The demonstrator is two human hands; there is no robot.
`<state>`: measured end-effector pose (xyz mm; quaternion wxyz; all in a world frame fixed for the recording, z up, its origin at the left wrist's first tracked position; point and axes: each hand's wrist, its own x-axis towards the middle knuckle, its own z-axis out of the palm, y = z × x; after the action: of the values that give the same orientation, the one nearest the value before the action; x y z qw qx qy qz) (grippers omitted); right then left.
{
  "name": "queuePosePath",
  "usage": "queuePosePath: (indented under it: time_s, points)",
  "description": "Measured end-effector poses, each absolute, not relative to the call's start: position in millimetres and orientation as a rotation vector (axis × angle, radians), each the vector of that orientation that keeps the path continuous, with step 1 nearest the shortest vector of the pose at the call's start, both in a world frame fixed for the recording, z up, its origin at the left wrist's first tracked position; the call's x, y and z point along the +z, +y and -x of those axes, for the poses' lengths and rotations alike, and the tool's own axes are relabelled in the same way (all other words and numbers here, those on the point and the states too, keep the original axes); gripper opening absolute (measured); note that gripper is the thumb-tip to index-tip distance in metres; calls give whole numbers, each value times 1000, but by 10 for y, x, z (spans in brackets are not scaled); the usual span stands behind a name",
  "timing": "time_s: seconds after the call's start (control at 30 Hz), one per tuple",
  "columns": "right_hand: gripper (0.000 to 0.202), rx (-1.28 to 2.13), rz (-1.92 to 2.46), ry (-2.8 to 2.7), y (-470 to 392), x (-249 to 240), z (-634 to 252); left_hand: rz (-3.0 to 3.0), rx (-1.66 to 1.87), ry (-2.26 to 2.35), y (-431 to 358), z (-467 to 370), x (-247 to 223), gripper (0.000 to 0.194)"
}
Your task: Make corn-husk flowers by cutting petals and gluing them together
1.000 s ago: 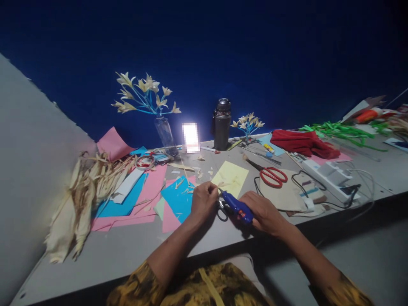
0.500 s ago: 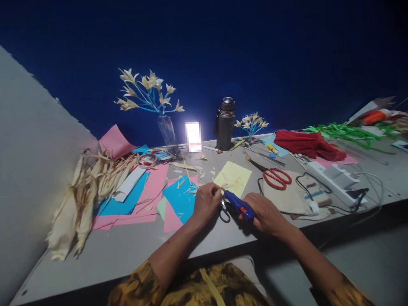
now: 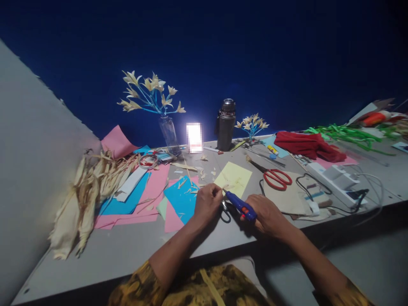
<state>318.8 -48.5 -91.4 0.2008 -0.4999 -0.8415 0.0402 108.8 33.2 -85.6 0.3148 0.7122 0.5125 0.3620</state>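
Observation:
My right hand [image 3: 266, 213] is wrapped round a blue glue gun [image 3: 240, 205] with an orange switch and a small red light. Its tip points up and left, reaching close to the pinched fingertips of my left hand [image 3: 208, 203]. What those fingers hold is too small to make out. Below and between the hands lie dark-handled scissors [image 3: 225, 212], partly covered. A yellow sheet [image 3: 240, 173] with husk scraps on it is just beyond the fingertips. Left of my left hand lies a blue sheet [image 3: 178, 199] strewn with thin husk pieces.
Dried corn husks [image 3: 66, 225] are heaped at the left. A vase [image 3: 168, 134] of husk flowers and a dark flask [image 3: 225, 127] stand at the back. Red-handled scissors [image 3: 277, 180], a power strip [image 3: 331, 180] and a red cloth [image 3: 309, 145] lie on the right.
The view has shifted very slightly. Both hands and the glue gun keep nearly the same position.

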Motion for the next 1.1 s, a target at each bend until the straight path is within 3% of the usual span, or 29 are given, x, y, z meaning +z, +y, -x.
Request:
queuePosePath:
  time_s: [0.6,0.77,1.1]
  points:
    - [19,62,1443,-2364,-513,-867,-3157,-1818,965,1331,334,-1078,-836,14]
    - [13,17,1415,-2399,-522,-876,-3183,-1602,981,1274,356,-1072,-859,13]
    - [21,-56,1383,-2363,-568,-843,-3238,-1051,986,1158,400,-1009,-682,8]
